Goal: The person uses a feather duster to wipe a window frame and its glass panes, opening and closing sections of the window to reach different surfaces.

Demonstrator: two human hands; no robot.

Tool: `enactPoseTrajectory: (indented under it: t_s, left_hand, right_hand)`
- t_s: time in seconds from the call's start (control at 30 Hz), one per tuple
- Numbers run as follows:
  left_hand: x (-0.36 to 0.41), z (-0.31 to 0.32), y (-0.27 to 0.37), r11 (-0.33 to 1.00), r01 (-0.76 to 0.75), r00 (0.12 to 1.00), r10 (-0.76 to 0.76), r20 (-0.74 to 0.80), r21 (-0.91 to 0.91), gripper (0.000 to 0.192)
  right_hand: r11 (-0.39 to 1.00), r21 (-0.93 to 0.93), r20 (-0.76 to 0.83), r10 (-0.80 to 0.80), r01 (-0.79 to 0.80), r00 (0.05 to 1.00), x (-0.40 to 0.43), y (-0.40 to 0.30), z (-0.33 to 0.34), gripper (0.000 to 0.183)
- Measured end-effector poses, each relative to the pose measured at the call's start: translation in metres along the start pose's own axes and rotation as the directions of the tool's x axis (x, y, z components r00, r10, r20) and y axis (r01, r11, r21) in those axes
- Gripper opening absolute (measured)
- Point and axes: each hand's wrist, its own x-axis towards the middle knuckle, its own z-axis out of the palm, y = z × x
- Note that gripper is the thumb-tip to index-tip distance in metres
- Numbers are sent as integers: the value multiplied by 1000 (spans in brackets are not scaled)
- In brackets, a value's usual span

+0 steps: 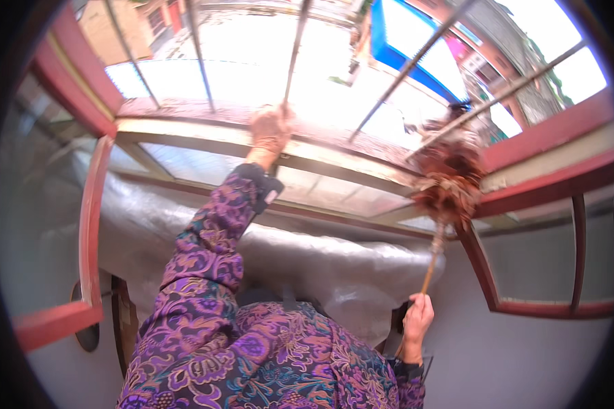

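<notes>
My right hand (418, 318) grips the thin wooden handle of a feather duster (449, 179), whose brown feather head is raised. The feathers lie at the right corner of the window opening, up against the slanting bar there. My left hand (271, 125) is closed around the lower end of a vertical metal window bar (295, 51), just above the sill (194, 113). Both arms wear patterned purple sleeves with dark cuffs.
Red-framed casements swing inward at left (89, 220) and right (534, 307). Silvery sheeting (337, 250) covers something below the sill. Beyond the bars are a brightly lit yard, a blue-edged canopy (414, 71) and buildings. A pale wall (522, 358) stands at lower right.
</notes>
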Motion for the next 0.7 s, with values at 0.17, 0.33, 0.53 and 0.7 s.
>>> enactPoseTrajectory:
  t_s: [0.17, 0.33, 0.53, 0.7]
  left_hand:
    - [-4, -26, -5, 983, 79, 996, -73, 41, -167, 17]
    - [-11, -54, -13, 919, 44, 967, -138, -213, -392, 18]
    - [-6, -113, -107, 904, 236, 853, -369, -370, -358, 18]
    - [17, -126, -180, 948, 307, 823, -310, -476, -87, 32]
  right_hand:
    - [964, 221, 109, 129, -151, 986, -61, -28, 19, 23]
    - [912, -315, 178, -215, 262, 960, -105, 46, -6, 15]
    - [953, -195, 484, -110, 230, 868, -93, -4, 21, 14]
    - [946, -51, 643, -215, 320, 736, -39, -94, 86, 13]
